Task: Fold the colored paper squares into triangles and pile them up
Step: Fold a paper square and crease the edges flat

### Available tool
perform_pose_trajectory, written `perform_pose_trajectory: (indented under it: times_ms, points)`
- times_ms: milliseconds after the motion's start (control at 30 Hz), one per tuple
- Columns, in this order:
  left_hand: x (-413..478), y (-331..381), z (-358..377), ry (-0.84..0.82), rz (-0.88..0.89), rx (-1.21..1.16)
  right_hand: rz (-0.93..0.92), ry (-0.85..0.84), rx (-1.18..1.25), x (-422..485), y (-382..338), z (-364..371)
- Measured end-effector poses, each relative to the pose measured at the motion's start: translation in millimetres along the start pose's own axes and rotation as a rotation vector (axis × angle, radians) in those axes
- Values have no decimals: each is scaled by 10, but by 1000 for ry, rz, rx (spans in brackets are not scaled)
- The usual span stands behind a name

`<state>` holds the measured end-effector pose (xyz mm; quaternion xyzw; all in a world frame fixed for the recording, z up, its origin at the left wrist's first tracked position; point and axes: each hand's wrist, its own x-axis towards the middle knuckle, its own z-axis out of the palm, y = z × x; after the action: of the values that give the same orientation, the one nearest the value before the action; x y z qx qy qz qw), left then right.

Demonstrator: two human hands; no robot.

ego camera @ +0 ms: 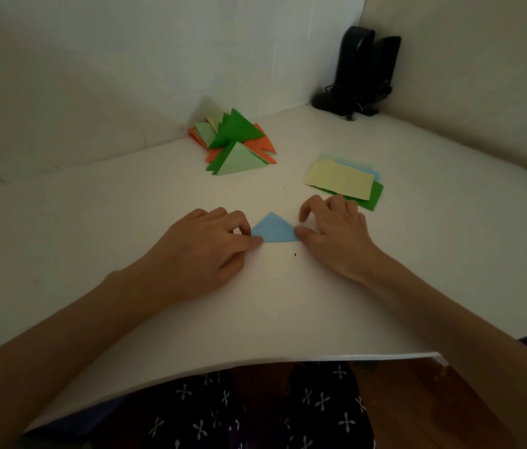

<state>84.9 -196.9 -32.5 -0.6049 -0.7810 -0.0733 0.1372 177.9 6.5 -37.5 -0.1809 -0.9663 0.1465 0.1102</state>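
Paper triangle (272, 229) is pinched at its ends by left hand (205, 246) and right hand (336, 231) against the table (255, 303), likely to flatten its crease.

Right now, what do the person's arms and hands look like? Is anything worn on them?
The left hand and right hand are bare: no gloves, rings or watch visible. Both forearms are bare too; no sleeve shows.

This is looking like a home desk corner: black speakers (366, 69) are standing at the white table's (288, 303) far right corner, with wooden floor (417, 409) showing beneath.
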Motion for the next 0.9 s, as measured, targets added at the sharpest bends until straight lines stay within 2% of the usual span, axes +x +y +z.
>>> perform_pose_trajectory:
  times_ms: [67, 100, 133, 200, 267, 367, 533, 733, 900]
  points:
    - [-24, 16, 24, 10, -16, -15, 24, 4, -32, -31, 118, -46]
    - [-29, 24, 34, 11, -19, -19, -25, 53, -53, -61, 138, -59]
    - [-29, 31, 38, 13, -23, -17, -125, 118, -70, -99, 135, -64]
    - [-23, 51, 24, 17, -34, -3, -355, 140, -51, -171, 55, -66]
    - [-27, 76, 12, 12, -45, 19, -478, 17, -48, -247, -30, -31]
    - [-66, 77, -30, -15, -52, 89, -491, -54, -135, -300, -40, -12]
    - [-224, -23, -181, 23, -104, 164, -474, -90, -97, -291, -16, -26]
    - [-128, 163, -81, -49, -142, 9, -472, -89, -7, -209, -49, -84]
    - [-106, 99, -36, 3, -131, -58, -468, -124, -153, 28, -117, -53]
